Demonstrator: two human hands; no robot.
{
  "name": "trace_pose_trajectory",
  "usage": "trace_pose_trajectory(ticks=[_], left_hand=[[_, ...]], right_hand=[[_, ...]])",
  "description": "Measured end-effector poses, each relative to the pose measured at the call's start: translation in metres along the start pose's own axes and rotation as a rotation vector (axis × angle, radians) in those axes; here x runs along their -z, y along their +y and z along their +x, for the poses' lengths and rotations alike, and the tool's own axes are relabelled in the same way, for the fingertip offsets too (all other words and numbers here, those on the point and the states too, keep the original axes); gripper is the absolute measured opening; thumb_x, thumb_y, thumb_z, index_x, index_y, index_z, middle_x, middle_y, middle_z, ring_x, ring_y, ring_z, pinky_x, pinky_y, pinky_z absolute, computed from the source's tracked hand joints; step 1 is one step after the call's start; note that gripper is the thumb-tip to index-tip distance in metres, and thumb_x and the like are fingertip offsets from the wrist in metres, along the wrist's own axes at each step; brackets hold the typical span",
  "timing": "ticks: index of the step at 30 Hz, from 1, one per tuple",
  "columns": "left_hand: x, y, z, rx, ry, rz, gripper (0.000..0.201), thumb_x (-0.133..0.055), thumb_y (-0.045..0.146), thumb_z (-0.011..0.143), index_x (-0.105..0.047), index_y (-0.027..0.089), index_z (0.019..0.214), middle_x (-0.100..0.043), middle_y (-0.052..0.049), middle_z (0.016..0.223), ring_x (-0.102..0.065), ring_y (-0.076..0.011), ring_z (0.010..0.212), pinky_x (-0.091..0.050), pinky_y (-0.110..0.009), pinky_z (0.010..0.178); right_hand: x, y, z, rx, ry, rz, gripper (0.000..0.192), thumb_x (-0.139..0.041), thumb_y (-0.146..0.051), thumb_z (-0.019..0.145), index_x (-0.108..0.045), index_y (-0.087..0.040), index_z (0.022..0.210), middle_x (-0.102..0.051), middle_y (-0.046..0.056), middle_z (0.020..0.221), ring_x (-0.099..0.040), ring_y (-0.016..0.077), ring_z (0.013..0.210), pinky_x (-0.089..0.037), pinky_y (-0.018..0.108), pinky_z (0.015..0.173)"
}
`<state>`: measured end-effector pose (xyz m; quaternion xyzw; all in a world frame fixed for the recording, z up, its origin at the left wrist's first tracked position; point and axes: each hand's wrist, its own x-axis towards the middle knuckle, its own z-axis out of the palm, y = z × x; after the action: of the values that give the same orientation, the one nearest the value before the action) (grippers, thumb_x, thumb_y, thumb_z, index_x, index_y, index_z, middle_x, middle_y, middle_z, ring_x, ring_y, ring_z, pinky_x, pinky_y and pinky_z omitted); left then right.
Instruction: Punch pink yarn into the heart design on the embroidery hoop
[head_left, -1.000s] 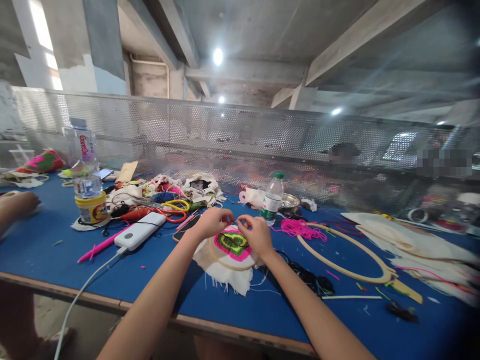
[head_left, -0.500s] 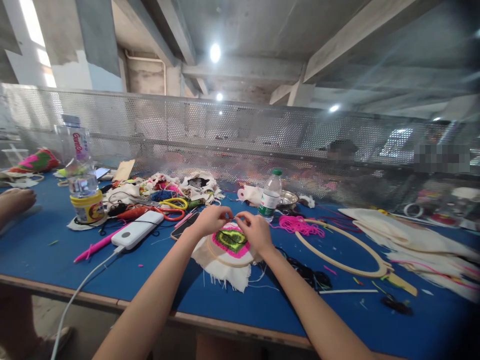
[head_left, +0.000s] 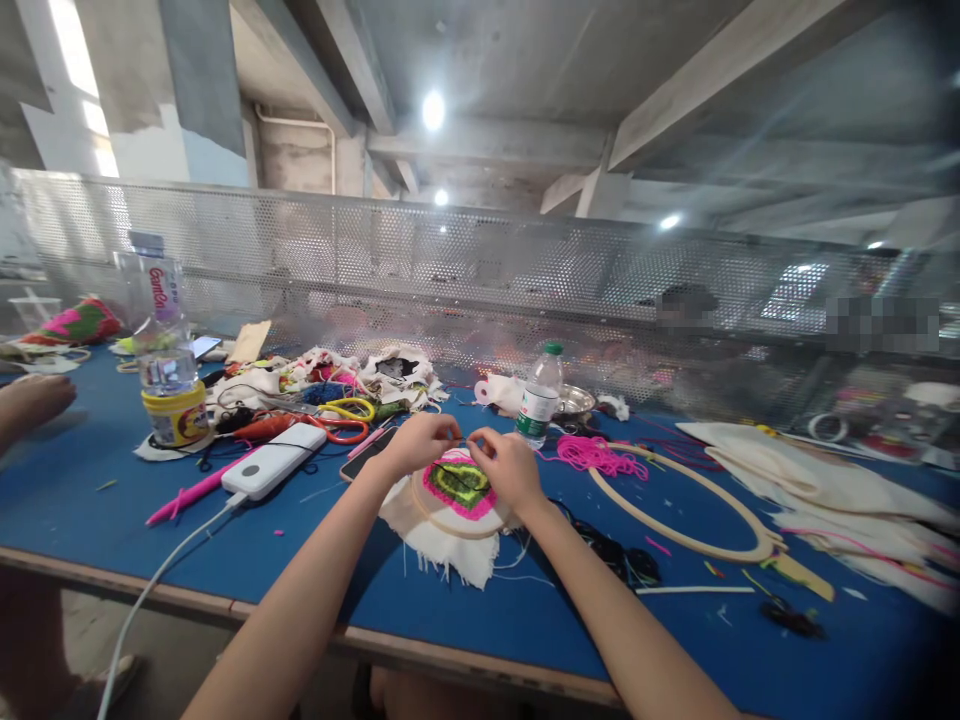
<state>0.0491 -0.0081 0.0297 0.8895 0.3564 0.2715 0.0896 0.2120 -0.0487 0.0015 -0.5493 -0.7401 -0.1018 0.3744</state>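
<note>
Two pinching grips, left hand (head_left: 426, 443) and right hand (head_left: 511, 466), hold what looks like dark thread (head_left: 464, 441) over the hooped cloth (head_left: 459, 488) on the tabletop (head_left: 67, 480), and I think loosening either might let it slip.

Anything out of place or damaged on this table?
The pink-lettered bottle seems perched on the yellow tub, an odd stack. The hooped cloth has a ragged, frayed near edge.
</note>
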Motion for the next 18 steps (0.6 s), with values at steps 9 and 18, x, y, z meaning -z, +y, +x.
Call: trace_pose_trajectory(ticks=[9, 18], left_hand=[[-0.0006, 0.0051, -0.0004, 0.02, -0.006, 0.035, 0.015, -0.049, 0.023, 0.069, -0.062, 0.018, 0.074, -0.057, 0.0, 0.063, -0.047, -0.011, 0.057, -0.031, -0.02, 0.052], [-0.0023, 0.005, 0.0002, 0.065, 0.024, -0.095, 0.01, -0.049, 0.024, 0.071, -0.057, 0.017, 0.073, -0.055, 0.002, 0.058, -0.047, -0.0107, 0.055, -0.03, -0.02, 0.05]], right_hand=[[-0.0031, -0.0016, -0.0013, 0.047, 0.008, 0.018, 0.016, -0.045, -0.028, 0.08, -0.059, -0.02, 0.077, -0.053, 0.0, 0.055, -0.047, 0.0149, 0.06, -0.028, 0.023, 0.059], [-0.008, -0.0016, -0.0023, -0.035, -0.019, 0.139, 0.017, -0.045, -0.03, 0.079, -0.057, -0.02, 0.073, -0.054, -0.001, 0.055, -0.048, 0.0145, 0.059, -0.028, 0.023, 0.057]])
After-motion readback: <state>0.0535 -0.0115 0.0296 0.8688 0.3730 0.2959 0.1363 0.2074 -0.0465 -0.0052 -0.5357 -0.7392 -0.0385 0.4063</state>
